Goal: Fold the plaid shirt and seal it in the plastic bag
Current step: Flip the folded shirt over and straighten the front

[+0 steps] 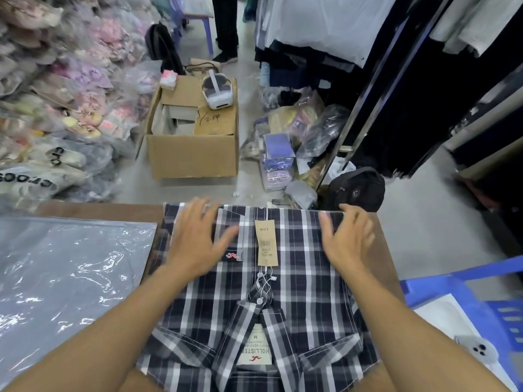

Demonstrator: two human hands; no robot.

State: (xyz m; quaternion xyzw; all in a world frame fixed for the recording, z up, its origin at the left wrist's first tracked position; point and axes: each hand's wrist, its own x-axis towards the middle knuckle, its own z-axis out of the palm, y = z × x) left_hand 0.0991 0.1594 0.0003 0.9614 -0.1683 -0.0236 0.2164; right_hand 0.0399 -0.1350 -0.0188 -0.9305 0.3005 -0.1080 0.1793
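A navy and white plaid shirt (297, 284) lies folded on the brown table (99, 210), collar toward me, with a tan price tag (266, 241) on its front. My left hand (198, 239) rests flat on the shirt's far left part, fingers spread and blurred. My right hand (348, 239) lies on the far right part, fingers curled near the shirt's far edge. A clear plastic bag (70, 267) lies flat on the table to the left of the shirt.
Beyond the table stands a cardboard box (195, 148) with a white headset on top. Bagged goods pile up at left and centre right. A black backpack (359, 190) sits by a clothes rack. A blue plastic stool (481, 292) with a phone stands at right.
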